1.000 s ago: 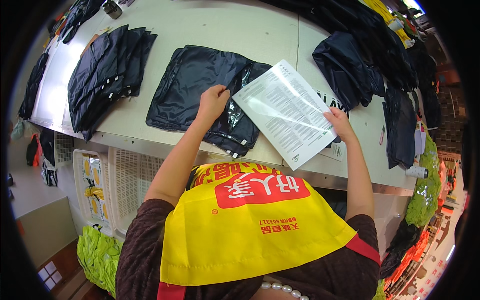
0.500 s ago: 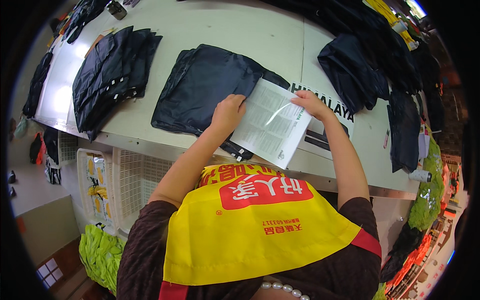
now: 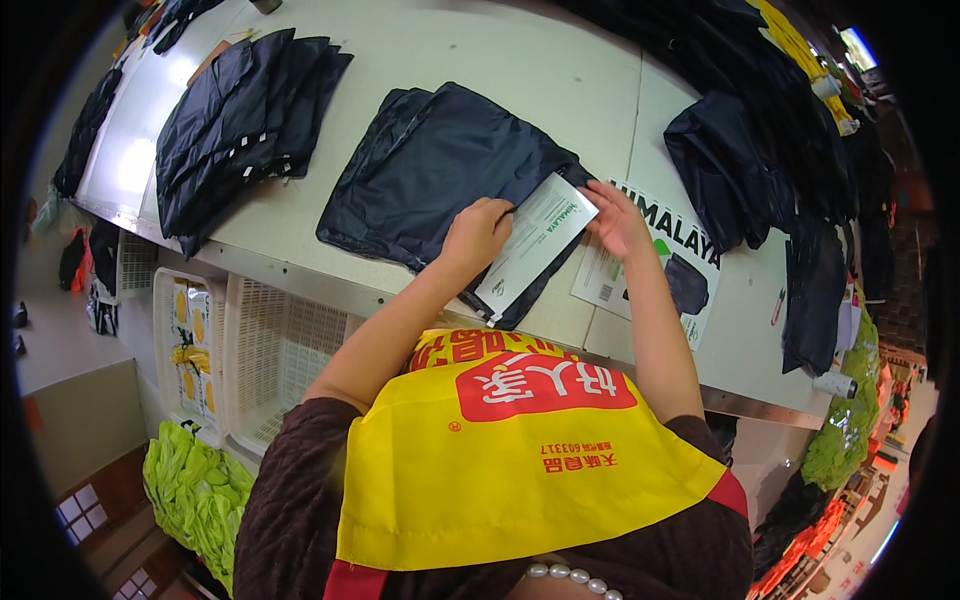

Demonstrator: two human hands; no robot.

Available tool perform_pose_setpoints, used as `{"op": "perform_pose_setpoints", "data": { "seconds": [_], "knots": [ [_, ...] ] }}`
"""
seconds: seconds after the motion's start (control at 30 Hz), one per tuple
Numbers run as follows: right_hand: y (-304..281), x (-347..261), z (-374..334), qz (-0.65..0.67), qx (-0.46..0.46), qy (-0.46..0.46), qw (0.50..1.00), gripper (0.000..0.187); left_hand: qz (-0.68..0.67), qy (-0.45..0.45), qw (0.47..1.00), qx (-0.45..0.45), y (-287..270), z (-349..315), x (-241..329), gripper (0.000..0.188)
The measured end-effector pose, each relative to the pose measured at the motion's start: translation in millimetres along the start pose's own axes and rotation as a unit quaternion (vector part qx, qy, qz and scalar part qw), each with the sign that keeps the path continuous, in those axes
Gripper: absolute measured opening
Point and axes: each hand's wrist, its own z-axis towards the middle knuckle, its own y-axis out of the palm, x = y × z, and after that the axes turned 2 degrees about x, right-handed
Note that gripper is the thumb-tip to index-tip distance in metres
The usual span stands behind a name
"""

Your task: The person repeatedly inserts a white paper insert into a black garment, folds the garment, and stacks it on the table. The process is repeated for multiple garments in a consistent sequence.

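Just then, the left hand [image 3: 478,235] pressed flat-fingered on the lower part of a folded paper sheet [image 3: 532,245], while the right hand [image 3: 618,218] pinched the sheet's upper corner with fingers closed around its edge. Holding it at both ends probably kept the fold tidy and stopped the sheet from sliding on the slick cloth below. The sheet lay on the right edge of a folded dark garment [image 3: 440,175], near the front edge of the surface [image 3: 480,50]. Its long axis ran on a slant, from low on the person's left up and away to the right, with the far end pointing toward the right hand.

Just beside the right hand, partly under it, lay a printed card [image 3: 655,255] with a picture of a dark item, flat on the surface. Farther left sat a stack of dark folded garments [image 3: 245,125], fanned so their edges showed. To the right, more dark garments [image 3: 745,160] lay heaped. Below the surface's front edge stood white plastic crates [image 3: 270,345], and lime-green fabric [image 3: 195,495] was bundled near the floor. The person wore a yellow apron [image 3: 510,455].
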Motion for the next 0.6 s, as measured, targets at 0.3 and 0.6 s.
{"op": "perform_pose_setpoints", "data": {
  "seconds": [0.3,0.6],
  "knots": [
    [62,61,-32,-0.243,0.1,-0.017,0.965,0.015,-0.006,0.014,1.0,-0.023,3,3,6,0.02],
    [76,48,-9,-0.522,-0.054,-0.114,0.843,0.04,-0.085,-0.037,0.994,-0.065,5,8,-25,0.039]
  ]
}}
